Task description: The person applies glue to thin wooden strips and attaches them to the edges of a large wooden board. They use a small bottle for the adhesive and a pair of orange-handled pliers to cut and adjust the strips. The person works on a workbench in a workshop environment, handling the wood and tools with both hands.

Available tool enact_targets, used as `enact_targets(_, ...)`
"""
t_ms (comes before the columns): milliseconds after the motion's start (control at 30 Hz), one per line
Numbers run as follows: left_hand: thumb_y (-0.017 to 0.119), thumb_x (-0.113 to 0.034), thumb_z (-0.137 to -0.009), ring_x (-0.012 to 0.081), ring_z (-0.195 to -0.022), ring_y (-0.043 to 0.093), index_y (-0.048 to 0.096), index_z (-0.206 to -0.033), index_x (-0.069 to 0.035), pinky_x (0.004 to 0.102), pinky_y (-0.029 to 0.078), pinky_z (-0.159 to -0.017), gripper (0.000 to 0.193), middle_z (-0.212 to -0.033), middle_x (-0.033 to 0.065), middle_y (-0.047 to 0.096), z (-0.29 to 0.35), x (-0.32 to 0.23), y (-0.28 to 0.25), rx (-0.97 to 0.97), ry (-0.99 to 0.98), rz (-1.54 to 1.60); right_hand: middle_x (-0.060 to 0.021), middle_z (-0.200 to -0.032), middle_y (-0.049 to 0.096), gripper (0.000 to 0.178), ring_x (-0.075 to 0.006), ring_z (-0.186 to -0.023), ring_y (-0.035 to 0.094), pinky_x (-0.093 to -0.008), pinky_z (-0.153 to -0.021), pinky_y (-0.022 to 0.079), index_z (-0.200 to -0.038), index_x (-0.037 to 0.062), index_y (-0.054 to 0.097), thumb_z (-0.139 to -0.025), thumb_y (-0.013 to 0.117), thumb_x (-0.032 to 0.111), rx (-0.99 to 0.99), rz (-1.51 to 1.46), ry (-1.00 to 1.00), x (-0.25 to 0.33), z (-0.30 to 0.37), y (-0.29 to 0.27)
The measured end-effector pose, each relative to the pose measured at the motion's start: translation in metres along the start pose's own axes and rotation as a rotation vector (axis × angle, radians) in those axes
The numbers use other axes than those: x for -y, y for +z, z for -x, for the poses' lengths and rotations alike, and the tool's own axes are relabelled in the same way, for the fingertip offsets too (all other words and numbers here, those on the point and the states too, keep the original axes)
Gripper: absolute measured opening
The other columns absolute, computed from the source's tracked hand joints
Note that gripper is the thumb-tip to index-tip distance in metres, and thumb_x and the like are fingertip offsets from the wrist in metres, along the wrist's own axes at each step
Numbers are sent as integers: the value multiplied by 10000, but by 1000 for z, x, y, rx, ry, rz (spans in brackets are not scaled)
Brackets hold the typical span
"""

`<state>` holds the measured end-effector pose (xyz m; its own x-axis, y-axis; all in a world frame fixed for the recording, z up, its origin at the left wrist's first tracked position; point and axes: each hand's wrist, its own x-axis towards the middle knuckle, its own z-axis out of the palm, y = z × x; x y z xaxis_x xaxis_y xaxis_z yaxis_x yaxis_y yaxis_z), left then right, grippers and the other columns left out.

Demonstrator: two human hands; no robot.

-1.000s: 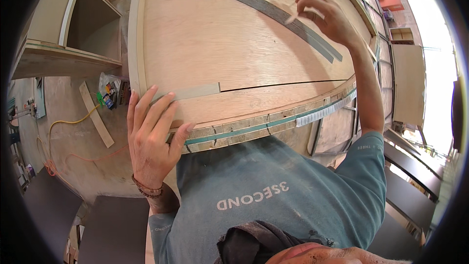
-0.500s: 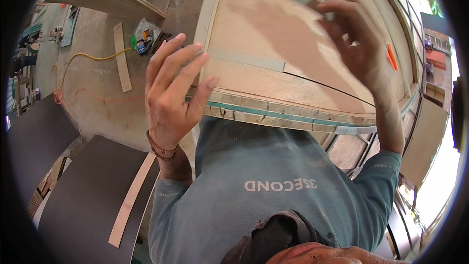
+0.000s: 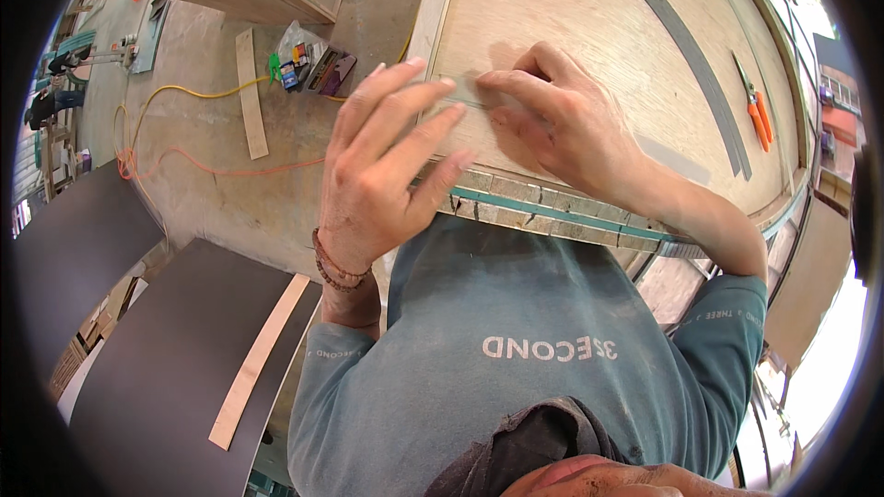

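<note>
My left hand (image 3: 391, 161) hovers at the left corner of a plywood panel (image 3: 543, 9) with a raised wooden rim (image 3: 436, 23), its fingers spread and somewhat blurred. Over the panel's near left part is my right hand (image 3: 566, 124), thumb and forefinger drawn together close to the rim. Whatever lies between those fingertips is hidden. Past my right wrist, a pale grey strip (image 3: 677, 159) lies on the wood. A darker grey curved strip (image 3: 677, 32) crosses the panel farther right. Beside it rest orange-handled snips (image 3: 760, 120). A teal layer (image 3: 552, 208) runs along the near edge.
On the floor at left are a plastic bag of small items (image 3: 296, 55), a yellow hose (image 3: 198, 89), an orange cord (image 3: 221, 170) and a wooden strip (image 3: 250, 97). Dark sheets (image 3: 175, 340) stand at lower left, one bearing a thin wood strip (image 3: 262, 359).
My right hand has moved left and down onto the panel; the small grey piece it held up is out of sight. My view has shifted, and the snips now show fully.
</note>
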<state>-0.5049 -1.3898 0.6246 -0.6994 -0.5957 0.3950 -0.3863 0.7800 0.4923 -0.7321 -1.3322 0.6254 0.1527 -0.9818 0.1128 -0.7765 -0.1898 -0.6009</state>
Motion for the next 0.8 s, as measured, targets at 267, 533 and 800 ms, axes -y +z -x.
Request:
enact_targets(267, 771, -374, -866, 318, -1382, 502, 754, -1146, -38, 555, 318, -1197, 438, -1213, 93, 713, -3, -13, 5, 167, -48, -83, -87, -993, 635, 249, -281, -945, 652, -409, -815, 557, -1110, 120, 746, -862, 744, 150, 42, -8, -31, -4, -7, 4)
enact_targets(533, 712, -477, -904, 311, -1389, 503, 769, -1113, -43, 534, 291, -1214, 485, -1209, 91, 735, -3, -18, 9, 173, -31, -181, -107, -975, 640, 196, -287, -931, 646, -407, -798, 542, -1089, 90, 744, -895, 721, 111, 44, -44, 12, -22, 6, -21)
enact_targets(800, 683, -482, -926, 319, -1411, 480, 762, -1140, -22, 532, 283, -1221, 514, -1224, 106, 737, -5, -21, 5, 238, -39, -205, -59, -906, 658, 138, -250, -885, 657, -393, -775, 541, -1013, 98, 771, -898, 745, 171, 48, 23, 118, -32, 37, -42)
